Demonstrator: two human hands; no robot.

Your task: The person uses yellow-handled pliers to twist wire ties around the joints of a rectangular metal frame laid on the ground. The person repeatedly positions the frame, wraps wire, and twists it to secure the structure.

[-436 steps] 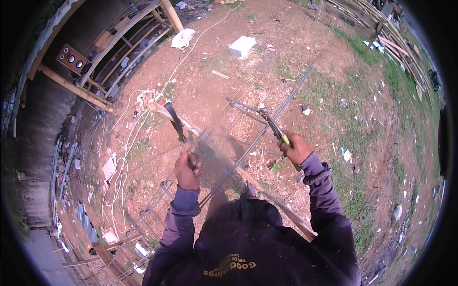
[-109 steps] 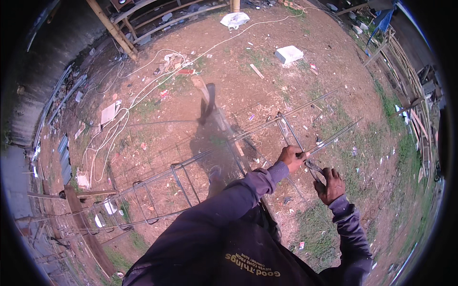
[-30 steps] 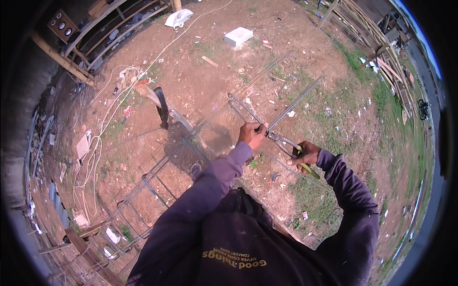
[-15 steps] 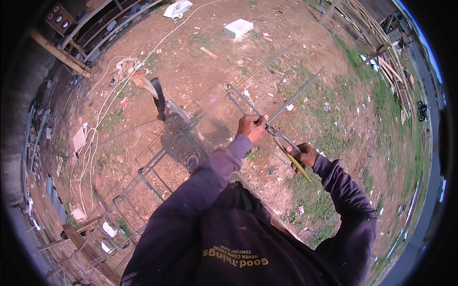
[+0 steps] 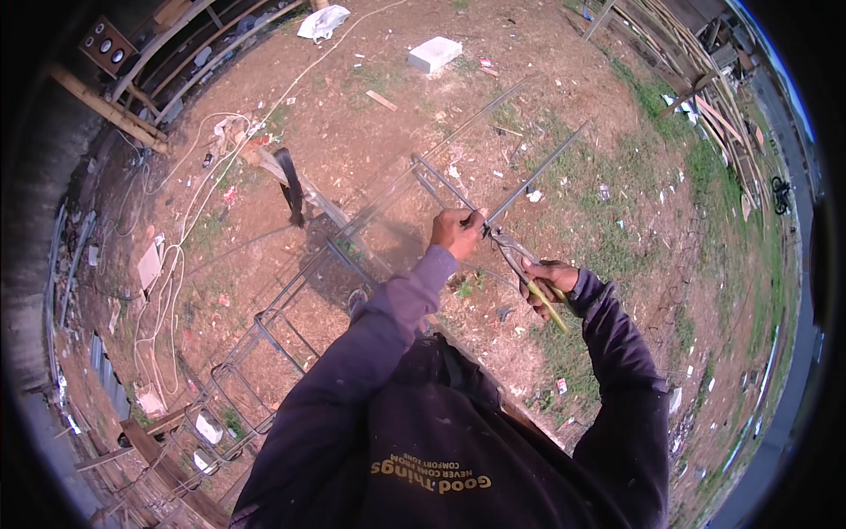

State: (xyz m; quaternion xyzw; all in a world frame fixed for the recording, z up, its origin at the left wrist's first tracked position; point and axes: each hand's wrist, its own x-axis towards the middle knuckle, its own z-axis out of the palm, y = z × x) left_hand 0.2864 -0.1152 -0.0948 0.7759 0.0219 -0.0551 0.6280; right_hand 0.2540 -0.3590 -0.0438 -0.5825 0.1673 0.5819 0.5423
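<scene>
A long cage of steel rebar (image 5: 539, 167) with square stirrups (image 5: 443, 180) runs diagonally from the far right to the near left. My left hand (image 5: 456, 234) is closed around a corner where a stirrup meets a long bar; its fingers hide most of that joint. In my right hand (image 5: 551, 284) is a pair of pincers (image 5: 514, 254) with yellowish handles, my fingers wrapped round them. The pincers' jaws are at the bar joint, right beside my left fingertips. Any tie wire there is too small to make out.
A wooden plank (image 5: 328, 207) passes under the cage, and a dark curved object (image 5: 288, 187) stands by its far end. Pale rope (image 5: 181, 238) trails over the dirt on the left. A white block (image 5: 435, 55) lies at the back; timber (image 5: 705, 93) is piled at far right.
My right hand has moved slightly up and left, and the pincers' handles have come closer together. My left hand stays at the bar joint. The whole view has shifted slightly.
</scene>
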